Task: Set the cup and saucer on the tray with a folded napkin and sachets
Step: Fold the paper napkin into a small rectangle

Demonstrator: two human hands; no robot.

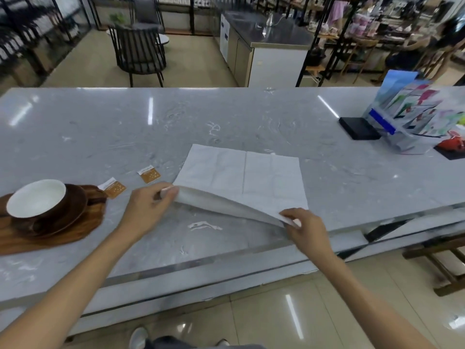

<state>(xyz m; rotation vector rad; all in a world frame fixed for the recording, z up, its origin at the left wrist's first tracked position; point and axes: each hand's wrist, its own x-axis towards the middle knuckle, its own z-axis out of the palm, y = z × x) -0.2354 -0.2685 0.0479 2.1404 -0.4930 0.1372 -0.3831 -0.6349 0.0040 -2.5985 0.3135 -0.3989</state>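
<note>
Head view: a white paper napkin [241,177] is seen lying unfolded on the grey marble counter [100,127], with its near edge lifted off the surface. That edge is pinched at one corner by the left hand [148,210] and at the other by the right hand [305,229], thumb pressed against fingers on the sheet in each case. The sheet is judged to be very light, limp and easily torn or creased, so it is best held at the two near corners, as now, and carried over evenly to the far edge. A white-lined brown cup [35,200] is found on its brown saucer [68,212] atop the wooden tray [63,238] at the left. Two orange sachets [113,188] lie on the counter, one touching or just beside the tray, the other between it and the napkin.
</note>
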